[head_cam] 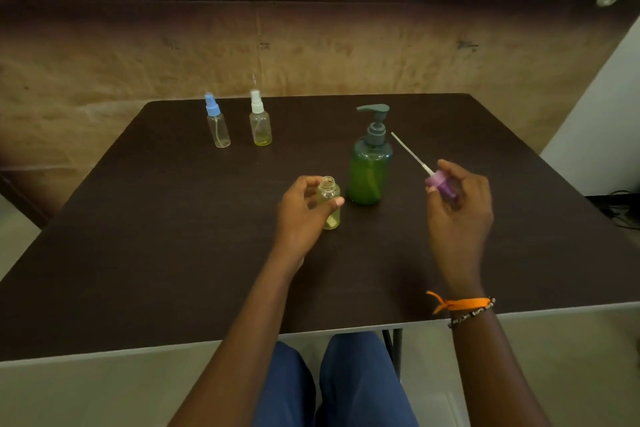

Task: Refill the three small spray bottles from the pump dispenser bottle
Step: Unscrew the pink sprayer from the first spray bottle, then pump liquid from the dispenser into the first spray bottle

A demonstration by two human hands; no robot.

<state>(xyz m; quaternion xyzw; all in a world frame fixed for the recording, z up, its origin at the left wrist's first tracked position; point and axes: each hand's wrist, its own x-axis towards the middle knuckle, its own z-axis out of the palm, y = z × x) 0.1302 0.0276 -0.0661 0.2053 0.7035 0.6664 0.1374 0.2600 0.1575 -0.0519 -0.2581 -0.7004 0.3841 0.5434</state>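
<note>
Uncapped spray bottle [330, 203], partly filled with yellowish liquid, gripped upright on tabletop [173, 236] by left hand [304, 211], thumb and fingers curled round it, near tabletop centre. Purple spray cap [440, 184] with white dip tube pinched in right hand [457, 208], raised, tube angled up-left. Green pump dispenser bottle [370, 166] seen between hands, just beside open bottle. Blue-capped spray bottle [217, 123], little liquid, and white-capped spray bottle [260, 121], yellow layer at bottom, set toward far left edge.
</note>
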